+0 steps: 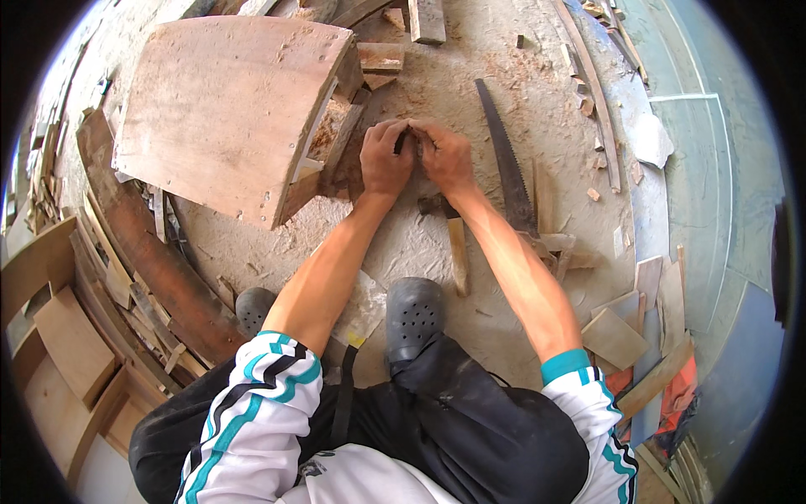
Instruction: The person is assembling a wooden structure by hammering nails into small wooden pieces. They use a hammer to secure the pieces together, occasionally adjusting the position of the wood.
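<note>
My left hand (pixel 388 157) and my right hand (pixel 445 158) meet over the dusty floor, thumbs and fingertips pinched close together. Both are closed; a small dark bit shows at the left fingers, but what they hold, if anything, I cannot make out. Just left of them stands a wooden piece with a broad, slightly curved plywood face (pixel 227 109) and an open, framed side. Below my right wrist lies a hammer (pixel 457 252) with a wooden handle, its dark head partly behind the forearm. A handsaw blade (pixel 502 155) lies right of my right hand, its lower end near that forearm.
Wood offcuts (pixel 617 336) lean at the right beside grey-green sheets (pixel 722 202). Curved boards and scraps (pixel 159 244) crowd the left. A wood block (pixel 426 21) lies at the far side, and a long thin strip (pixel 594 101) at the right. My grey clog (pixel 414 315) is close below.
</note>
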### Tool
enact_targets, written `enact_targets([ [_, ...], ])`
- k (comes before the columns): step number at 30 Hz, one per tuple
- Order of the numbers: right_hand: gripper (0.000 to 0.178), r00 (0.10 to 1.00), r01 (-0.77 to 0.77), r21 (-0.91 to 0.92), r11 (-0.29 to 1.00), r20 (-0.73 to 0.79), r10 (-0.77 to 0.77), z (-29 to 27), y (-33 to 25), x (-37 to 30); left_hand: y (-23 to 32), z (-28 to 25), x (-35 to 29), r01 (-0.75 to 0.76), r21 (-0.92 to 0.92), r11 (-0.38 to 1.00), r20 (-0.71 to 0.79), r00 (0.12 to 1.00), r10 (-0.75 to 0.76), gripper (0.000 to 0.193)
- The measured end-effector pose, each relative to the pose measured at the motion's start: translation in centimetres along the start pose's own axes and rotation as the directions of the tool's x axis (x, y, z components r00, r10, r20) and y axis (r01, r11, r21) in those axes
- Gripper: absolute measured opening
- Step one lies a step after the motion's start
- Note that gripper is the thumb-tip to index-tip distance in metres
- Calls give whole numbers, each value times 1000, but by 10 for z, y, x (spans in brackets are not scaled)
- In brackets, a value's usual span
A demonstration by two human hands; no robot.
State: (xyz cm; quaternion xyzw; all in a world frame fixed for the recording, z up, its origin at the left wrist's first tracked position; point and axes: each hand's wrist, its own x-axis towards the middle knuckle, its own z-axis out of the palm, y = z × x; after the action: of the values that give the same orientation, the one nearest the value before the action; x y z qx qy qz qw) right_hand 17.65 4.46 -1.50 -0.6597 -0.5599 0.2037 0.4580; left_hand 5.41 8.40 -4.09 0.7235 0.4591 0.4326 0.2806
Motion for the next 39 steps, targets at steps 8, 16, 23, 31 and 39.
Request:
enact_targets([
  [8, 23, 939, -324, -360, 875, -8, 345, -45, -44, -37, 0, -11, 3, -13, 14, 1000, 33, 999, 12, 14],
  [16, 49, 586, -349, -744, 570, 302, 752, -89, -85, -73, -8, -8, 4, -20, -21, 1000, 62, 998, 21, 14],
  [23, 53, 586, -420, -663, 620, 324, 743, -74, -57, -101, -12, -8, 8, 33, -89, 995, 69, 997, -27, 13],
  [31, 49, 607, -637, -460, 618, 194, 770, -75, -46, -112, -10, -8, 6, 53, -77, 996, 74, 996, -48, 13],
  [39, 45, 708, -693, -66, 718, 125, 695, -99, -67, -68, -8, -3, 3, -42, 14, 999, 34, 999, 42, 16],
])
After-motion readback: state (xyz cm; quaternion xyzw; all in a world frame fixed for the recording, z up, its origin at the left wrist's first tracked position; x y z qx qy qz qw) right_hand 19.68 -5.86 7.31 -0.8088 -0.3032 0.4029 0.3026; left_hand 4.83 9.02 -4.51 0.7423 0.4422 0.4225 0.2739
